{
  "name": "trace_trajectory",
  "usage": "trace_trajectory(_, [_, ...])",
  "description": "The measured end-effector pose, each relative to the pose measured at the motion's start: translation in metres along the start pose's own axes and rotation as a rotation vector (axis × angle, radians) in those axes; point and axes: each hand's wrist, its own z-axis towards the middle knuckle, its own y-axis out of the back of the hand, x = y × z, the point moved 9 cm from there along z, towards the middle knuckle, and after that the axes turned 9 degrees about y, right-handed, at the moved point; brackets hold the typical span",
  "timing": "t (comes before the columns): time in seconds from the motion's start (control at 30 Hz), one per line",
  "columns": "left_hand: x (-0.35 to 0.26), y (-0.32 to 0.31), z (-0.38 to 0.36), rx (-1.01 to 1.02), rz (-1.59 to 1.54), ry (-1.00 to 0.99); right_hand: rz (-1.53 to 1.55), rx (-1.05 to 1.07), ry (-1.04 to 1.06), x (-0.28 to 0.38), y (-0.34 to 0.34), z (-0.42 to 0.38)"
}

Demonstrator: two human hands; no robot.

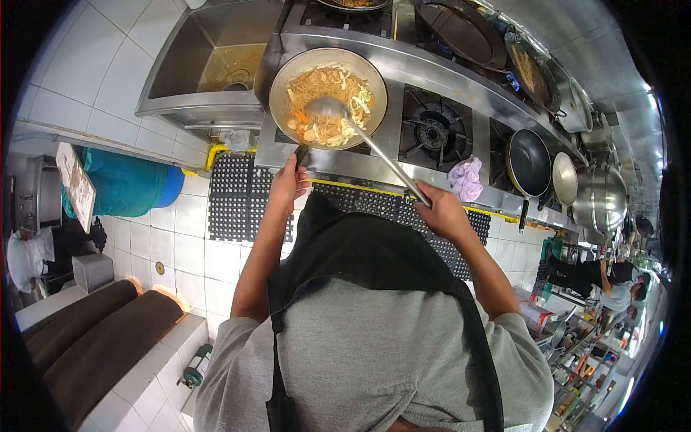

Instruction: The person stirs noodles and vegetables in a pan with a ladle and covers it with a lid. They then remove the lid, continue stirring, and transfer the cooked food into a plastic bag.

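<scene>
Mid stir-fry: left hand (pixel 289 183) closed in a grip on wok (pixel 328 97) handle, right hand (pixel 440 211) clamped round ladle (pixel 367 142) in noodles (pixel 327 101); next probably needs steadying, scooping, turning.

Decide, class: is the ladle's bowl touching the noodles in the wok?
Touching. The head view shows the ladle bowl resting in the noodles inside the wok, with no gap visible.

Left hand (pixel 289 181) gripping wok (pixel 328 97) handle at stove (pixel 374 162) edge. Right hand (pixel 440 210) closing around ladle (pixel 374 147) shaft; ladle bowl resting in noodles (pixel 327 86) with vegetables. Empty burner (pixel 434 133) sitting just right of wok. Pink cloth (pixel 466 178) lying on stove front. Black pan (pixel 529 162) standing further right. Sink (pixel 216 65) lying left of stove. Black mats (pixel 241 194) covering floor.
</scene>
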Motion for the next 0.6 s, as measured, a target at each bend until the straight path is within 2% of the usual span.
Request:
trace_trajectory(0.13, [-0.002, 0.001, -0.002, -0.003, 0.015, -0.014, -0.112, -0.192, -0.032, -0.026, 0.004, 0.027])
trace_trajectory(0.17, [-0.004, 0.000, -0.004, -0.005, 0.020, -0.017, -0.150, -0.270, 0.037, -0.031, 0.003, 0.029])
trace_trajectory(0.2, [-0.004, 0.000, -0.005, -0.004, 0.020, -0.017, -0.151, -0.270, 0.036, -0.028, 0.006, 0.027])
trace_trajectory(0.27, [-0.004, -0.001, -0.006, 0.002, 0.015, -0.018, -0.150, -0.087, -0.151, -0.038, -0.002, 0.019])
trace_trajectory(0.37, [-0.004, 0.000, -0.004, 0.012, 0.018, -0.014, -0.063, -0.029, -0.094, -0.024, -0.006, -0.017])
trace_trajectory(0.5, [-0.003, -0.001, -0.001, 0.010, 0.026, -0.018, 0.012, -0.106, 0.046, -0.004, 0.000, -0.031])
trace_trajectory(0.53, [-0.003, 0.000, -0.001, 0.006, 0.033, -0.012, 0.014, -0.111, 0.042, -0.005, -0.001, -0.026])
trace_trajectory(0.6, [-0.003, -0.001, -0.002, 0.002, 0.043, -0.010, -0.016, -0.110, -0.091, -0.019, -0.007, -0.017])
